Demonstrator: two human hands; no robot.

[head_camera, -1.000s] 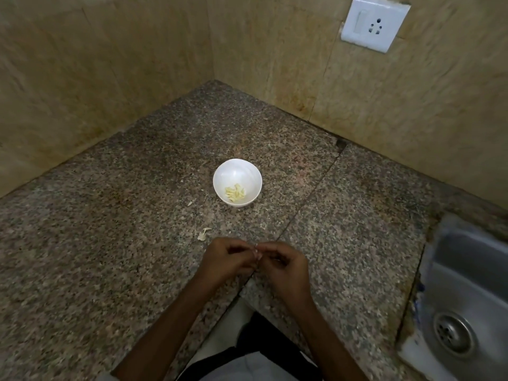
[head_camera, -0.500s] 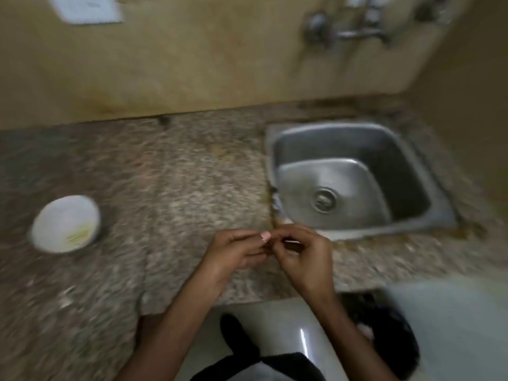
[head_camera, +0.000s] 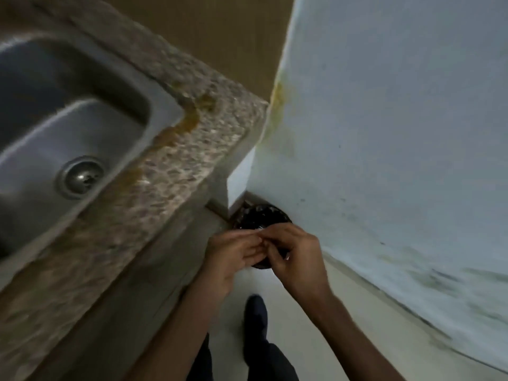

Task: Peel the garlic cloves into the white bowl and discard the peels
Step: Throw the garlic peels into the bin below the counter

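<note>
Over the dark round bin [head_camera: 261, 215], both hands are meeting fingertip to fingertip. The left hand [head_camera: 231, 257] is turning its palm partly upward, fingers loosely curled, with its thumb and forefinger closing on a pale scrap [head_camera: 259, 230]. The right hand [head_camera: 297, 259] is curling over from the other side, and its thumb and forefinger are pinching at the same scrap. Motion blur is smearing the spot, so I cannot tell whether the scrap is peel or clove. Both forearms are reaching in bare from the bottom edge of the view.

The bin is sitting on the floor [head_camera: 288, 312], tucked into the corner where the counter's base is meeting the white wall [head_camera: 384, 133]. Its far rim is showing above the hands and its near rim is peeking out beneath them. The contents are looking dark and mottled, too blurred to sort.

A dark shoe [head_camera: 255, 306] is standing on the pale floor just below the hands, with dark trousers [head_camera: 269, 358] running down to the bottom edge.

To the left, the speckled granite counter [head_camera: 165, 174] is cutting diagonally across the view, its end corner lying close to the wall. A steel sink [head_camera: 68, 125] is sitting in it near the left edge, with the round drain [head_camera: 81, 177] showing. Brownish staining is running along the sink's rim and onto the stone. A yellowish streak is marking the wall's edge by the counter corner.
</note>
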